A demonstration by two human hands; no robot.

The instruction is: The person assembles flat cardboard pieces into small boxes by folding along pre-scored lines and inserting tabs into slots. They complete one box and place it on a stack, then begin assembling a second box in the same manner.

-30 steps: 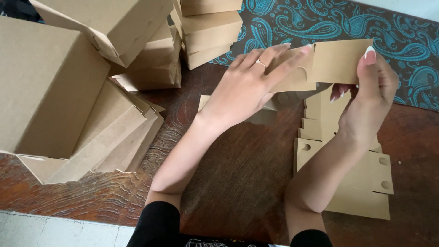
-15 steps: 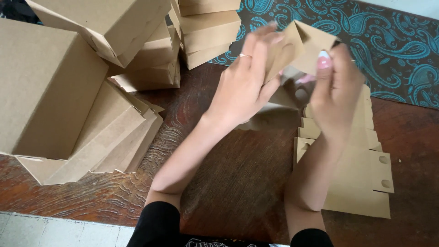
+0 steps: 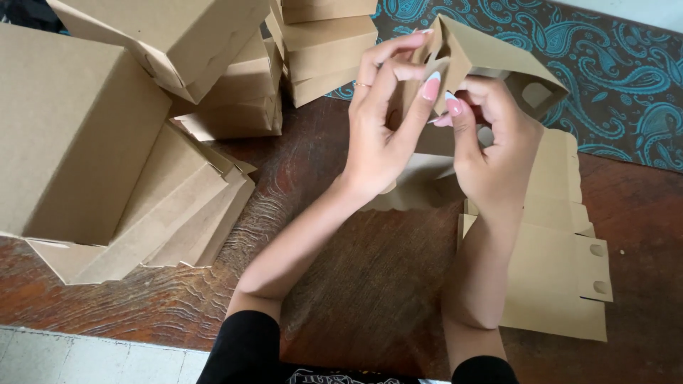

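Observation:
Both my hands hold one brown cardboard box blank (image 3: 498,60), raised above the wooden table (image 3: 370,284) and partly opened into a box shape. My left hand (image 3: 380,128) grips its left flap, fingers curled over the edge. My right hand (image 3: 491,153) pinches the same flap from the right, fingertips meeting the left hand's. Under my right forearm lies a stack of flat cardboard blanks (image 3: 562,277) with round holes near the edge.
Folded cardboard boxes are piled at the left (image 3: 85,135) and at the back (image 3: 327,43). Flattened pieces lean against the left pile (image 3: 185,220). A teal patterned cloth (image 3: 626,78) covers the table's far right. A pale floor strip (image 3: 85,355) shows below the table edge.
A flat cardboard piece held between my hands has been lifted, turned and opened into a box shape. Both hands have moved closer together and now pinch one flap.

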